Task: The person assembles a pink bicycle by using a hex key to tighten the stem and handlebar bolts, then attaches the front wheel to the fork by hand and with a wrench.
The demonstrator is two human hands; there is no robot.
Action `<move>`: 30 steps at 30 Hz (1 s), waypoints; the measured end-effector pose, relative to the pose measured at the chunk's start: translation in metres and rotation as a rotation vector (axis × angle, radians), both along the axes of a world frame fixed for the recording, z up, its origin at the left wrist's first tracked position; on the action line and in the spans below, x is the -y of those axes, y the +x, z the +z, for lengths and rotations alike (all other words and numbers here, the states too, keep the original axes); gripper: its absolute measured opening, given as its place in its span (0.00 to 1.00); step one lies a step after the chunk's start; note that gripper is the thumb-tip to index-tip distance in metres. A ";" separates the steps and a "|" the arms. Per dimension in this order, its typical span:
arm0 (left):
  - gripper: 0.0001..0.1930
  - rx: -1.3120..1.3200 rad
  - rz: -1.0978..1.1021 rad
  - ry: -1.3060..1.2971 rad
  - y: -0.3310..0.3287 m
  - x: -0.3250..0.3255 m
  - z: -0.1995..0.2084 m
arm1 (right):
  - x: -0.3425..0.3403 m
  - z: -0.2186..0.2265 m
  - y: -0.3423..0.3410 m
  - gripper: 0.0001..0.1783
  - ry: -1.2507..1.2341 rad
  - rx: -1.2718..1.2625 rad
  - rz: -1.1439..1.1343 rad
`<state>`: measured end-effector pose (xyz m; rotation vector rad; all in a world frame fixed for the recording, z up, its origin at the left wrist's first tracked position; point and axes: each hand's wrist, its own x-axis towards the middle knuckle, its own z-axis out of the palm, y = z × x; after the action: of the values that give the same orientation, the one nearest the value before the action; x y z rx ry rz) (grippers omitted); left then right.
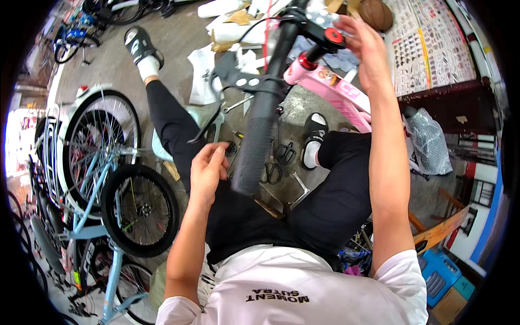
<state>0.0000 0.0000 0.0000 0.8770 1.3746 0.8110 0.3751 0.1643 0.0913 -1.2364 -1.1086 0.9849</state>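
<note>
A black handlebar with a ribbed rubber grip [256, 146] stretches toward me, with a black brake lever [210, 123] on its left. Just left of the grip's end is my left hand [208, 169], fingers curled and pressed together; anything inside them is hidden. My right hand [365, 46] is raised beside the black stem [311, 30] with its red round cap [333, 36]; its fingers are apart and appear to hold nothing. Below the stem, a red headset ring [307, 60] sits on the pink bicycle frame [330, 89].
Between my legs lie scissors [272, 170], a silver wrench [299, 188], a black pedal [285, 153] and other tools. Several bicycles and a loose wheel [140, 211] crowd the left side. Torn packaging [203, 73] covers the far floor. At right are bubble wrap [429, 141] and a blue case [440, 276].
</note>
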 end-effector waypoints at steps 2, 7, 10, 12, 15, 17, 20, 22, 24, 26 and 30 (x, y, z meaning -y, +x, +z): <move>0.14 0.080 0.028 -0.118 0.008 0.003 0.006 | 0.009 -0.003 -0.006 0.26 0.028 0.014 0.122; 0.15 -0.044 -0.220 -0.131 0.079 0.007 -0.018 | 0.007 -0.001 0.003 0.19 0.226 0.415 0.182; 0.14 -0.064 -0.352 -0.138 0.102 0.007 -0.043 | 0.001 -0.011 0.005 0.21 0.335 0.490 0.139; 0.15 -0.210 -0.482 -0.079 0.108 0.002 -0.078 | 0.008 -0.002 0.000 0.17 0.244 0.471 0.123; 0.19 -0.564 -0.685 0.061 0.093 0.002 -0.178 | 0.007 0.000 -0.004 0.17 0.218 0.462 0.138; 0.19 -0.762 -0.773 -0.065 0.065 0.010 -0.242 | 0.006 0.008 -0.011 0.16 0.266 0.530 0.126; 0.19 -1.161 -0.903 -0.467 0.053 0.022 -0.271 | 0.004 0.000 -0.010 0.15 0.228 0.399 0.152; 0.20 -1.115 -0.858 -0.480 0.066 0.028 -0.277 | 0.008 0.008 -0.011 0.13 0.151 0.449 0.156; 0.21 -1.075 -0.820 -0.478 0.070 0.029 -0.278 | 0.011 0.005 -0.010 0.13 0.209 0.408 0.178; 0.21 -1.199 -0.702 -0.430 0.073 0.024 -0.280 | 0.011 0.008 -0.008 0.13 0.262 0.400 0.198; 0.18 -1.281 -0.421 -0.296 0.063 0.007 -0.292 | 0.013 0.005 -0.011 0.12 0.256 0.347 0.205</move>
<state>0.0628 -0.0069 -0.2922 1.4584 2.1777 -0.4210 0.3637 0.1511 0.0966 -1.1234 -1.6065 0.7631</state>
